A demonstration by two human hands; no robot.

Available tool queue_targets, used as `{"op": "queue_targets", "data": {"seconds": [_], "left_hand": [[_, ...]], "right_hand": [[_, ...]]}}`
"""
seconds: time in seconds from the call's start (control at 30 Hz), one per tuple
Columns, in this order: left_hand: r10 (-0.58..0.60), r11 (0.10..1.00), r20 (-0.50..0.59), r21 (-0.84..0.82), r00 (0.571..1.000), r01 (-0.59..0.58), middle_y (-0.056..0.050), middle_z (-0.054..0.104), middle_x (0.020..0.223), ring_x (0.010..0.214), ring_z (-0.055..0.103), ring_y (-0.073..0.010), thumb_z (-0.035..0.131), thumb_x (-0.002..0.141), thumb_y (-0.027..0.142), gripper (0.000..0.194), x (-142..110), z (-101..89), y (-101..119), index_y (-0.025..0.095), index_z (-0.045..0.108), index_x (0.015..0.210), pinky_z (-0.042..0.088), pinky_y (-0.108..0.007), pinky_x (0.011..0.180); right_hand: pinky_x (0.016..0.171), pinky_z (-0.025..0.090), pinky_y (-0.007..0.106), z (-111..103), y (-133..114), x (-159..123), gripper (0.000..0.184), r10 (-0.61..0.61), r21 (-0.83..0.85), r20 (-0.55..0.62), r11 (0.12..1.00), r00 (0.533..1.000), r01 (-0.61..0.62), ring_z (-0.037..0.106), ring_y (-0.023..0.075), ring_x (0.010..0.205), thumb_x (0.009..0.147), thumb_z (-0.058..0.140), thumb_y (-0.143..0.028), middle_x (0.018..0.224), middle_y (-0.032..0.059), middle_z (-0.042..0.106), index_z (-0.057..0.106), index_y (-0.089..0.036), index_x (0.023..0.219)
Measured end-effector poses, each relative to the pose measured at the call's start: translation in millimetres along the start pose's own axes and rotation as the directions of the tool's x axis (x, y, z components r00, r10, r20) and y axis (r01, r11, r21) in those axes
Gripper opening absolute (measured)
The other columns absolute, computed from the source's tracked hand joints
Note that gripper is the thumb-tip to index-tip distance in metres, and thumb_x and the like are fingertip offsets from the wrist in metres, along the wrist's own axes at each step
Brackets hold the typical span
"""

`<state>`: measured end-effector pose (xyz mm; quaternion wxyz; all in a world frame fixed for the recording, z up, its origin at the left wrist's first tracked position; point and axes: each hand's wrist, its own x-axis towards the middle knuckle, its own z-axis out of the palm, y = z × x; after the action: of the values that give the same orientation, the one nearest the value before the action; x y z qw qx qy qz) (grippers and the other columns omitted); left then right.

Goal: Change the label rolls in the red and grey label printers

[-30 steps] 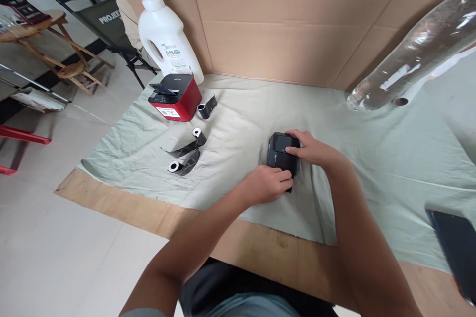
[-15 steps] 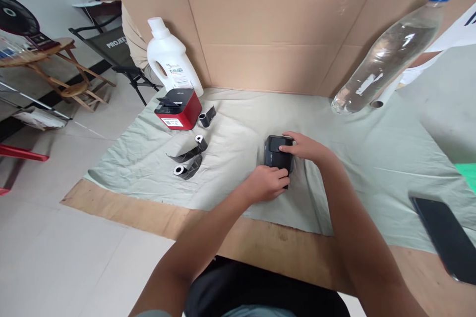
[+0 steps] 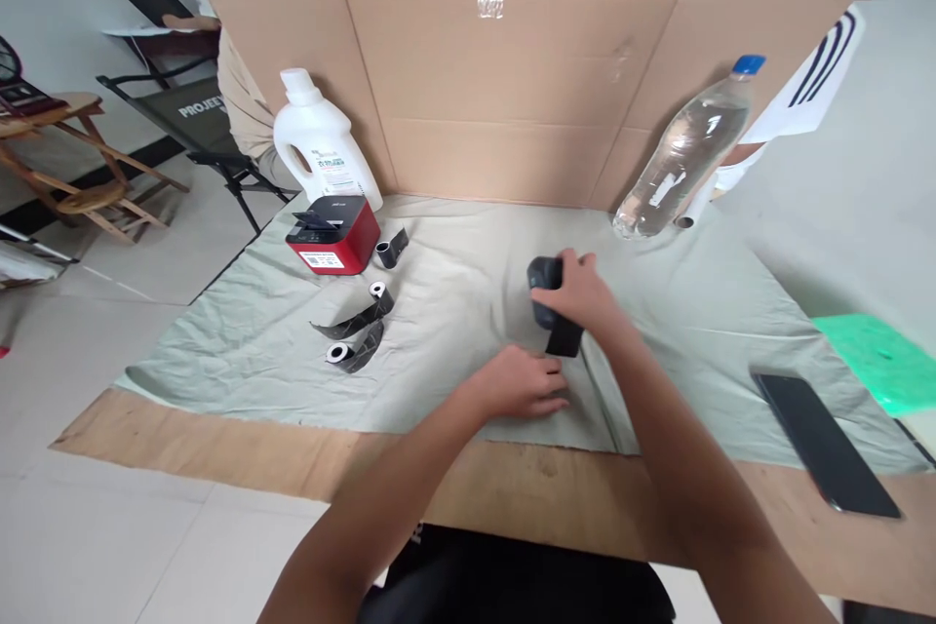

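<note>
My right hand [image 3: 585, 297] grips a small black printer [image 3: 542, 310] at the middle of the cloth, its fingers over the far and right sides. A dark strip [image 3: 565, 337] sticks out at the printer's near end, below my right palm. My left hand [image 3: 523, 383] is just nearer to me, low over the cloth, with its fingers apart and nothing in them. Its fingertips are close to the strip; whether they touch it I cannot tell. My right hand hides much of the printer's top, and the picture is slightly blurred there.
To the left are a red and black printer [image 3: 337, 239], several dark label rolls [image 3: 357, 351] and a white jug [image 3: 326, 146]. A water bottle [image 3: 687, 156] leans on the cardboard screen [image 3: 504, 97]. At right lie a phone [image 3: 826, 444] and green plastic [image 3: 870, 361].
The view has tilted up. My left hand has come off the printer toward me. My right hand has shifted from the printer's far edge to a firmer grip, and more dark strip shows.
</note>
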<state>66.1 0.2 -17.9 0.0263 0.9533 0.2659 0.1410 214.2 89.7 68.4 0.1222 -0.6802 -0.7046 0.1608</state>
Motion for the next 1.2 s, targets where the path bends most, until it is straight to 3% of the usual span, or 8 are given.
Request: {"op": "queue_targets", "data": {"seconds": [0.37,0.7,0.8,0.9,0.97,1.07,1.13,1.2], "left_hand": [[-0.134,0.989,0.182,-0.029,0.974,0.142,-0.005,0.025,0.175,0.163,0.023,-0.0251,0.033,0.108,0.062,0.067,4,16.3,8,0.027,0.033,0.165,0.022,-0.051,0.132],[-0.139,0.983,0.239,-0.085,0.961,0.163,-0.009,0.023,0.175,0.163,0.021,-0.0264,0.039,0.106,0.063,0.070,3,6.7,19,0.024,0.034,0.165,0.023,-0.051,0.132],[-0.102,0.968,0.271,-0.195,0.957,0.158,-0.009,0.031,0.172,0.160,0.032,-0.0240,0.045,0.104,0.064,0.072,-18,-23.0,27,0.023,0.037,0.164,0.033,-0.044,0.129],[-0.254,0.924,0.003,-0.294,0.967,0.243,-0.006,0.045,0.166,0.154,0.043,-0.0208,0.048,0.106,0.054,0.059,-65,-76.3,12,0.028,0.045,0.159,0.041,-0.039,0.125],[-0.478,0.855,-0.279,-0.364,0.832,0.369,-0.008,0.054,0.159,0.150,0.049,-0.0243,0.053,0.105,0.047,0.049,-109,-115.5,-24,0.027,0.056,0.149,0.044,-0.042,0.122],[-0.732,0.658,-0.620,-0.539,0.281,0.526,-0.009,0.067,0.141,0.137,0.059,-0.0266,0.060,0.099,0.040,0.036,-175,-159.3,-110,0.023,0.066,0.130,0.046,-0.045,0.119],[-0.796,0.495,-0.601,-0.715,-0.071,0.494,-0.010,0.067,0.137,0.132,0.060,-0.0234,0.059,0.097,0.031,0.032,-209,-172.0,-171,0.019,0.062,0.126,0.047,-0.041,0.116],[-0.897,0.262,-0.370,-0.886,-0.243,0.383,-0.009,0.066,0.138,0.131,0.059,-0.0211,0.060,0.095,0.025,0.030,-231,-172.7,-219,0.019,0.060,0.125,0.046,-0.038,0.115]], "right_hand": [[0.105,0.041,0.042,-69,191,16,0.072,0.111,-0.058,-0.229,0.990,0.967,-0.127,0.056,0.0371,0.130,0.089,0.068,-0.045,0.153,0.0241,0.044,0.051,-0.019,0.153],[0.097,0.047,0.053,-45,201,36,0.075,0.271,-0.003,-0.155,0.962,0.950,-0.274,0.060,0.0446,0.124,0.084,0.070,-0.053,0.153,0.0245,0.044,0.050,-0.025,0.150],[0.096,0.042,0.061,-47,190,36,0.081,0.355,-0.058,-0.151,0.928,0.923,-0.367,0.052,0.0554,0.131,0.085,0.068,-0.060,0.156,0.0321,0.041,0.048,-0.020,0.153],[0.105,0.033,0.070,-44,149,37,0.079,0.197,-0.166,-0.301,0.953,0.933,-0.255,0.038,0.0587,0.143,0.088,0.067,-0.058,0.158,0.0342,0.040,0.049,-0.014,0.151],[0.113,0.030,0.068,-33,98,41,0.070,-0.083,-0.137,-0.310,0.990,0.947,0.042,0.040,0.0518,0.145,0.090,0.066,-0.047,0.157,0.0311,0.045,0.051,-0.012,0.148],[0.115,0.041,0.053,5,-15,50,0.049,-0.334,0.320,-0.217,0.864,0.917,0.390,0.054,0.0359,0.139,0.090,0.058,-0.036,0.147,0.0174,0.061,0.061,-0.019,0.136],[0.115,0.045,0.046,40,-102,60,0.040,-0.439,0.675,-0.116,0.623,0.891,0.395,0.058,0.0292,0.136,0.091,0.055,-0.036,0.143,0.0091,0.065,0.065,-0.024,0.128],[0.113,0.047,0.040,76,-185,72,0.038,-0.492,0.879,-0.003,0.413,0.870,0.237,0.057,0.0254,0.136,0.090,0.053,-0.034,0.139,0.0042,0.068,0.064,-0.027,0.126]]}}
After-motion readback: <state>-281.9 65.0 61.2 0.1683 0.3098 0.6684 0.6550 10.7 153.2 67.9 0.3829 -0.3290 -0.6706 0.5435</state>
